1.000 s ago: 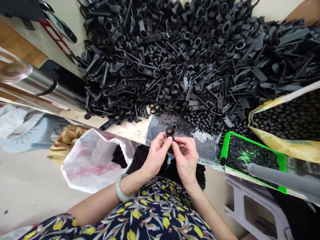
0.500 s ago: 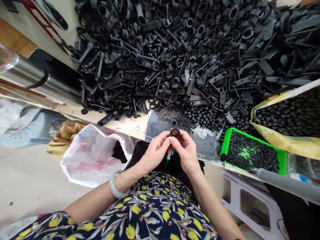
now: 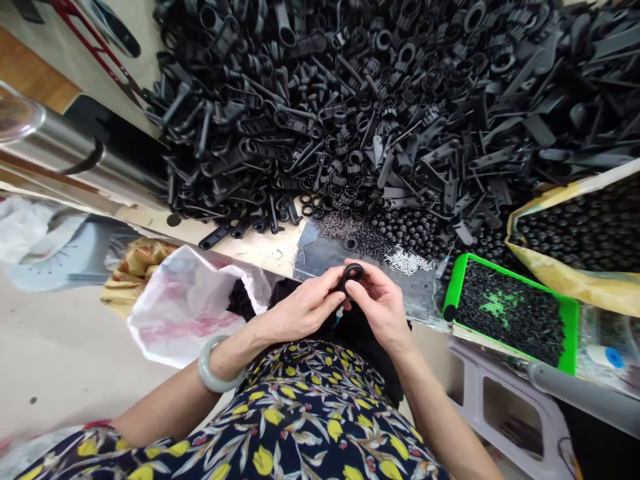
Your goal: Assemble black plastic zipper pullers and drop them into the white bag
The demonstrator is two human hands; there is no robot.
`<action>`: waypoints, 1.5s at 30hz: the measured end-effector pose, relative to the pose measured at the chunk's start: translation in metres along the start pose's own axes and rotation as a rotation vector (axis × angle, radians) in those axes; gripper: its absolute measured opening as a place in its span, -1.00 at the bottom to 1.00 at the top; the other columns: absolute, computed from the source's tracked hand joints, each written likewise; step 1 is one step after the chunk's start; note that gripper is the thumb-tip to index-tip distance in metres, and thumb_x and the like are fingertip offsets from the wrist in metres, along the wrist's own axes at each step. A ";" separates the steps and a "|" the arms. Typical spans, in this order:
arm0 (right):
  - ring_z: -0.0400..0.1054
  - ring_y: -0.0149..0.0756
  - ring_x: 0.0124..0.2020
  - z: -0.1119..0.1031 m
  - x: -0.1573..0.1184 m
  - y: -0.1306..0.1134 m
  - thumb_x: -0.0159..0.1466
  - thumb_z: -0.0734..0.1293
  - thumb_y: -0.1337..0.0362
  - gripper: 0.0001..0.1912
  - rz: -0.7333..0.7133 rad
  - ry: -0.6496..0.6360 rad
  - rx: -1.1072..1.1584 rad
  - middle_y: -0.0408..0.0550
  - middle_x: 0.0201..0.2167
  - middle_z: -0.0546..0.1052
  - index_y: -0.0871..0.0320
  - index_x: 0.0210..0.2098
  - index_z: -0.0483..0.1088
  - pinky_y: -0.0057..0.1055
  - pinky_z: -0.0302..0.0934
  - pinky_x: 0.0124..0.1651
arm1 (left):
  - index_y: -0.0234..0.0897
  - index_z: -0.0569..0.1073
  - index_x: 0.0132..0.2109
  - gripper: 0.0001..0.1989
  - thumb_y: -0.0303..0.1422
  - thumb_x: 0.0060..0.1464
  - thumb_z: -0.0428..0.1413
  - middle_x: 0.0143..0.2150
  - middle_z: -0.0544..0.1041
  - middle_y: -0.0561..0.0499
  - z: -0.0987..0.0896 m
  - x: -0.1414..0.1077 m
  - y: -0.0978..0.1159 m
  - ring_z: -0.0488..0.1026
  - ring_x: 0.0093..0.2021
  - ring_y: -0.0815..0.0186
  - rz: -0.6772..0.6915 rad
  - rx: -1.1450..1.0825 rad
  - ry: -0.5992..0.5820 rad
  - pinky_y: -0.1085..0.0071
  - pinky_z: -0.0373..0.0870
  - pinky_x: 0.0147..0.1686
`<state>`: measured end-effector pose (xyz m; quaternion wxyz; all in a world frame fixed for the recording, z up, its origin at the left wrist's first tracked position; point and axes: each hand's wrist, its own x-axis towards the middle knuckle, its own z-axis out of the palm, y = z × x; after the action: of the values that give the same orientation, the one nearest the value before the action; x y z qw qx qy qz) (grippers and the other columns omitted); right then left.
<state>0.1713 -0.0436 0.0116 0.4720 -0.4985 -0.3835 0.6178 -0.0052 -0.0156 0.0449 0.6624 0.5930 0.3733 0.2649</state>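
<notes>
Both hands meet at the table's front edge around a small black plastic part with a ring-shaped end (image 3: 354, 271). My left hand (image 3: 313, 301) pinches it from the left, thumb and fingertips closed on its lower side. From the right, my right hand (image 3: 379, 301) grips the ring with its thumb in front and fingers behind. The lower portion of the part is hidden by my fingers. Just beyond the hands, a loose black ring (image 3: 351, 245) lies on the grey mat (image 3: 320, 257). A little heap of silver pins (image 3: 409, 261) sits to the right of it.
A large heap of black plastic parts (image 3: 280, 127) covers the back. Right stand a green tray (image 3: 569, 333) of small black pieces and a yellow sack (image 3: 575, 263) of black balls. At left are a white bag (image 3: 170, 313) and a steel flask (image 3: 75, 143). A plastic stool (image 3: 505, 407) stands below right.
The ring-shaped part has tilted from lying flat to standing more upright between my fingers. My left hand has shifted its grip, and its wrist has moved slightly left.
</notes>
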 end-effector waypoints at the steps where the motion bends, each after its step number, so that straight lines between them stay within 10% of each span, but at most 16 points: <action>1: 0.39 -0.38 -0.41 0.001 -0.001 -0.001 0.30 0.49 0.09 -0.61 0.002 0.003 0.008 -0.10 -0.12 0.61 -0.03 0.10 0.53 -0.40 0.41 -0.38 | -0.22 0.47 0.25 -0.63 -0.31 0.37 0.07 -0.12 0.58 -0.08 0.002 0.000 -0.001 0.52 -0.17 0.20 -0.004 -0.012 0.021 0.33 0.41 -0.03; 6: 0.38 -0.39 -0.44 0.006 -0.003 -0.005 0.30 0.49 0.07 -0.54 0.041 -0.004 -0.005 -0.09 -0.15 0.64 0.00 0.15 0.50 -0.43 0.38 -0.42 | -0.21 0.50 0.23 -0.65 -0.28 0.39 0.06 -0.13 0.57 -0.07 0.014 -0.002 -0.006 0.50 -0.18 0.23 -0.013 -0.078 0.159 0.35 0.42 -0.06; 13: 0.54 -0.20 0.09 0.011 -0.003 -0.007 0.35 0.45 0.11 -0.60 -0.049 0.006 -0.028 -0.05 0.12 0.62 -0.02 0.16 0.51 -0.22 0.44 0.21 | -0.19 0.42 0.32 -0.60 -0.33 0.39 0.07 0.19 0.54 -0.14 0.015 -0.009 -0.011 0.51 0.17 0.16 0.023 -0.094 0.155 0.26 0.38 0.26; 22: 0.55 -0.11 0.05 0.019 0.009 0.005 0.33 0.45 0.02 -0.58 -0.016 0.015 -0.043 0.00 0.05 0.64 0.05 0.10 0.50 -0.20 0.51 0.10 | -0.26 0.38 0.33 -0.60 -0.30 0.43 0.03 0.24 0.55 -0.17 0.021 -0.007 -0.038 0.55 0.17 0.16 0.124 0.018 0.338 0.29 0.47 0.20; 36: 0.56 -0.27 0.00 -0.003 0.000 -0.023 0.35 0.46 0.16 -0.58 -0.006 -0.247 -0.185 -0.13 0.06 0.62 -0.06 0.20 0.50 -0.30 0.46 0.13 | -0.16 0.44 0.26 -0.56 -0.38 0.26 0.23 0.21 0.55 -0.11 0.001 -0.008 -0.013 0.55 0.16 0.19 0.063 -0.232 -0.073 0.25 0.46 0.22; 45: 0.57 -0.31 -0.23 -0.003 -0.006 -0.017 0.37 0.43 0.14 -0.60 -0.061 -0.180 -0.372 -0.16 -0.12 0.67 -0.06 0.19 0.52 -0.36 0.49 -0.08 | -0.23 0.54 0.15 -0.65 -0.28 0.26 0.27 0.06 0.64 -0.08 0.022 -0.013 -0.020 0.60 0.03 0.23 0.003 -0.313 0.165 0.36 0.51 0.08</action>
<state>0.1778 -0.0448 0.0282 0.3544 -0.5079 -0.5465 0.5637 0.0033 -0.0420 0.0280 0.7133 0.4597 0.3796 0.3686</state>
